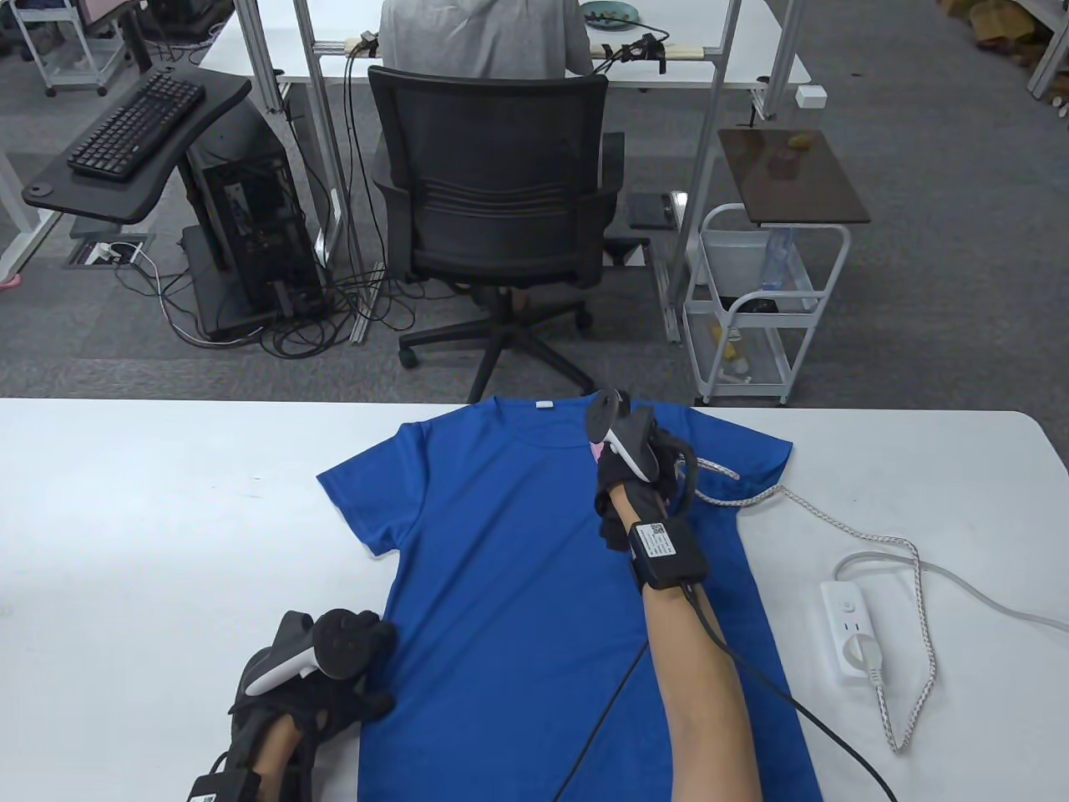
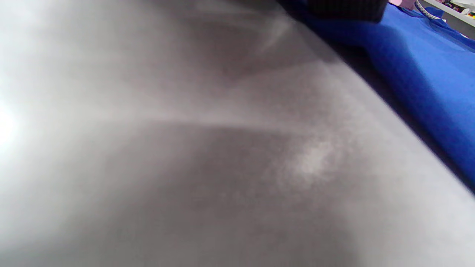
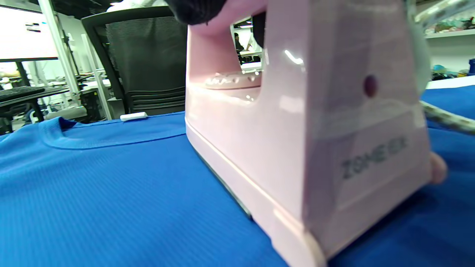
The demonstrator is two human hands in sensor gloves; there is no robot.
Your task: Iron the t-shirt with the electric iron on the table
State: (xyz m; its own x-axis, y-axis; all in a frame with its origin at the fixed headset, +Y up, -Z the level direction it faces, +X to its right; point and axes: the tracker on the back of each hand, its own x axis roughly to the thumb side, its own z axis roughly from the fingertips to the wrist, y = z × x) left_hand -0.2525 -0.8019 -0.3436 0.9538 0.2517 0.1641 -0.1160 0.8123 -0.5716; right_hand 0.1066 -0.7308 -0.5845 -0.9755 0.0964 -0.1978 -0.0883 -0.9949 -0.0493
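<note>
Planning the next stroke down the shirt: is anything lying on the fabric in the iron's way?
Nothing visible. The iron sits near the collar in the right hand; the t-shirt below is bare. The left hand rests at its edge.

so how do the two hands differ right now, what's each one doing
The right hand reaches far up the blue t-shirt near the collar and grips the pink iron; the left hand holds nothing and rests low at the shirt's left edge by the white table. Both wear black gloves with trackers.
</note>
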